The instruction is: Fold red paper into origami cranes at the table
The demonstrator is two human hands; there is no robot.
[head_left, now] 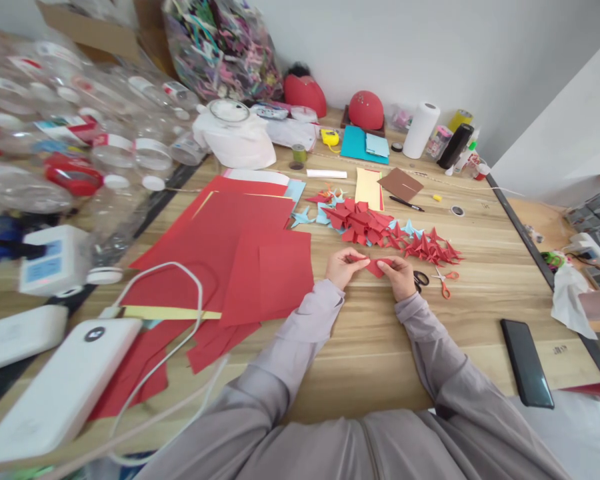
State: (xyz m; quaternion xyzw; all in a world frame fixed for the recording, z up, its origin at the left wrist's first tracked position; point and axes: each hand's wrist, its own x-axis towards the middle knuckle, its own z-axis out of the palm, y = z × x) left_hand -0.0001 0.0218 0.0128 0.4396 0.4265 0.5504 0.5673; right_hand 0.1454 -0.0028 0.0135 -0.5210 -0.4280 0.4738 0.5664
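Note:
A small folded piece of red paper point(377, 267) is held between my two hands, just above the wooden table. My left hand point(345, 268) pinches its left side, and my right hand point(399, 275) pinches the other side with the thumb on top. Beyond my fingers lies a pile of folded red paper pieces point(360, 223), with a few light blue folded ones point(303, 217) among and beside them. Spiky red folded pieces point(433, 248) sit at the pile's right end. Large red paper sheets point(240, 227) are stacked left of my hands.
Orange-handled scissors point(446, 283) and black-handled scissors point(420, 280) lie right of my right hand. A black phone point(526, 363) rests at the right. White power banks point(65, 387) with a cable and several plastic bottles point(110, 220) crowd the left. A paper roll point(421, 130) stands at the back.

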